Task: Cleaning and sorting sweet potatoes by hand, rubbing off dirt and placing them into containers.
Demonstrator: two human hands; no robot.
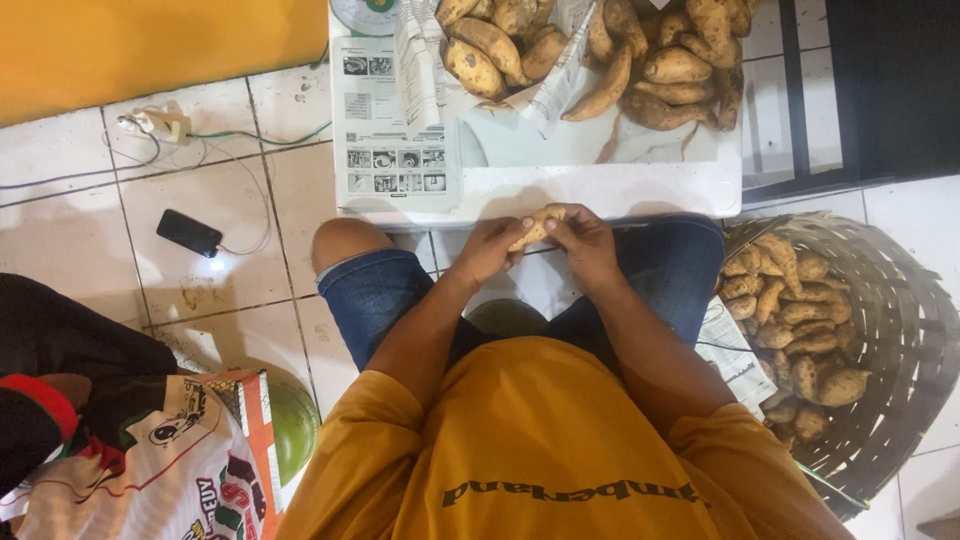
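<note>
A small tan sweet potato (537, 224) is gripped between both my hands, above my knees and just in front of a low white table (560, 190). My left hand (490, 248) closes on its near-left end. My right hand (583, 240) closes on its right end, fingers curled over the top. On the table, two heaps of sweet potatoes lie on newspaper: one at the back middle (497, 45), a larger one at the back right (670, 65).
A woven basket (895, 330) with several sweet potatoes stands on the tiled floor at my right. A black phone (188, 232) on a cable lies on the floor at left. Another person's patterned clothing (130, 460) fills the lower left. A newspaper sheet (392, 130) covers the table's left.
</note>
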